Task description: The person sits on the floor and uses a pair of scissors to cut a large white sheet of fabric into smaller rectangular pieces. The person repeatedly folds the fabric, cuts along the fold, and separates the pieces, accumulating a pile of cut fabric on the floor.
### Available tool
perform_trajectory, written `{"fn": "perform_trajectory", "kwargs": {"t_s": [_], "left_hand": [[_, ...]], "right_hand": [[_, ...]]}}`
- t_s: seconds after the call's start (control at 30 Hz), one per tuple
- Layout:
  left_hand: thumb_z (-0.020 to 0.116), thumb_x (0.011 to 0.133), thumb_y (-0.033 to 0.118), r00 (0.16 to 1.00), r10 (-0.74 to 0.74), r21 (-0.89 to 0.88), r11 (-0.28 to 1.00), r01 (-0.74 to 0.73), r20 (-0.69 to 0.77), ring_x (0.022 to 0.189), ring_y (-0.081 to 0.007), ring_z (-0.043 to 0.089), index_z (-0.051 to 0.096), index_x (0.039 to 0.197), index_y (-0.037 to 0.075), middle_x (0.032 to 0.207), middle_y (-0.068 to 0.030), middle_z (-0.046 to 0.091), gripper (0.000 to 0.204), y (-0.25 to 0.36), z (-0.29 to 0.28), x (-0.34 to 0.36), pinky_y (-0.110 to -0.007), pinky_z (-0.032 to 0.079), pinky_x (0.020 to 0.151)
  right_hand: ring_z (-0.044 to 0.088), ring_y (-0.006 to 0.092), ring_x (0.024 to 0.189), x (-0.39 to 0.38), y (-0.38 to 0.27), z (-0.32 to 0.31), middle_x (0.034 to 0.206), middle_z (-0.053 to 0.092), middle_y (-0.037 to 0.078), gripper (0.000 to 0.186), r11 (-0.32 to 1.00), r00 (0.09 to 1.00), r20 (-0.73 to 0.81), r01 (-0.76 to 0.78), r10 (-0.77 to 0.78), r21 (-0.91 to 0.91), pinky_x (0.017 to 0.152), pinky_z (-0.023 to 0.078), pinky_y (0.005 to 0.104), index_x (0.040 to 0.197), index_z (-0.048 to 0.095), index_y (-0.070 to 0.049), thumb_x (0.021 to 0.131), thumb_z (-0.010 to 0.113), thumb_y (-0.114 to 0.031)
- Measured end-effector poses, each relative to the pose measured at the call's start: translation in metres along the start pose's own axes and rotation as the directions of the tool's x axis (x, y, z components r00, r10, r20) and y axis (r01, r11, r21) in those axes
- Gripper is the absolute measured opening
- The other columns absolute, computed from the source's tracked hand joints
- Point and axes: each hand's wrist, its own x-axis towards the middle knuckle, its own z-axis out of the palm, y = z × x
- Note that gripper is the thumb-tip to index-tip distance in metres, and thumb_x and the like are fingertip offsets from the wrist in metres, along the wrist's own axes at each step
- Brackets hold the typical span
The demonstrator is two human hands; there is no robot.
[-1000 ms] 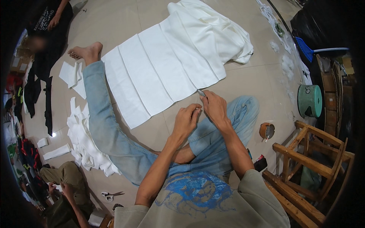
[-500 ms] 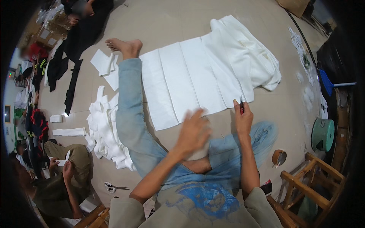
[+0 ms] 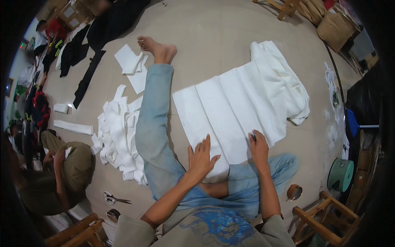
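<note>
A long white cloth, marked across by several creases or seams, lies on the floor before me. Its far right end is bunched into a loose pile. My left hand rests on the cloth's near left part, fingers spread and holding nothing. Farther right, my right hand is closed around a small dark tool, mostly hidden by the fingers, and stays over the cloth's near edge. The cloth reaches down to my folded leg; my other leg is stretched out along its left side.
Left of my leg lie a heap of white fabric pieces and folded white pieces. Scissors lie near a seated person. At right are a green round container, a brown roll and a wooden stool.
My left hand has come down from a blurred motion to rest on the cloth. The cloth's near edge is closer to me, and my right hand now reaches over it. The view has shifted.
</note>
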Motion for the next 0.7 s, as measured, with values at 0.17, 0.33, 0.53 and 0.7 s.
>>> {"fn": "perform_trajectory", "kwargs": {"t_s": [0.17, 0.33, 0.53, 0.7], "left_hand": [[0.067, 0.099, 0.026, 0.916, 0.138, 0.026, 0.99, -0.138, -0.377, 0.146, -0.0462, 0.039, 0.039, 0.155, -0.003, 0.156, -0.0293, 0.044, 0.069, -0.032, -0.019, 0.027, -0.063, 0.028, 0.119], [0.072, 0.094, 0.021, 0.795, 0.094, 0.016, 0.994, -0.105, -0.599, 0.138, -0.0422, 0.047, 0.048, 0.147, -0.003, 0.146, -0.0254, 0.052, 0.063, -0.084, -0.061, 0.151, -0.055, 0.034, 0.115], [0.081, 0.085, 0.027, 0.849, -0.138, -0.091, 0.99, 0.106, -0.51, 0.12, -0.0343, 0.056, 0.07, 0.116, 0.006, 0.118, -0.0137, 0.067, 0.04, -0.09, -0.073, 0.183, -0.048, 0.04, 0.097], [0.084, 0.081, 0.036, 0.887, -0.266, -0.278, 0.946, 0.166, -0.377, 0.084, -0.0256, 0.066, 0.074, 0.097, 0.006, 0.085, -0.0062, 0.07, 0.035, -0.101, -0.081, 0.192, -0.045, 0.046, 0.083]], "right_hand": [[0.06, 0.0368, 0.069, -0.003, -0.026, -0.019, 0.077, 0.064, 0.019, 0.054, 0.946, 0.926, 0.249, -0.312, 0.283, 0.085, 0.065, 0.045, 0.049, 0.102, 0.063, 0.004, 0.109, 0.05, -0.048], [0.039, 0.0069, 0.056, 0.035, -0.11, 0.034, 0.072, 0.047, -0.005, 0.056, 0.536, 0.646, 0.734, -0.704, 0.209, 0.467, 0.048, 0.033, 0.0261, 0.11, 0.064, -0.002, 0.113, 0.037, -0.051], [0.035, 0.0037, 0.055, 0.112, -0.149, 0.096, 0.072, 0.047, -0.006, 0.047, 0.347, 0.534, 0.846, -0.791, -0.01, 0.503, 0.046, 0.027, 0.022, 0.115, 0.068, -0.001, 0.112, 0.048, -0.044], [0.031, 0.0031, 0.05, 0.147, -0.149, 0.128, 0.067, 0.045, -0.008, 0.059, 0.379, 0.465, 0.885, -0.821, 0.013, 0.426, 0.044, 0.024, 0.0233, 0.108, 0.071, -0.001, 0.111, 0.044, -0.053]]}}
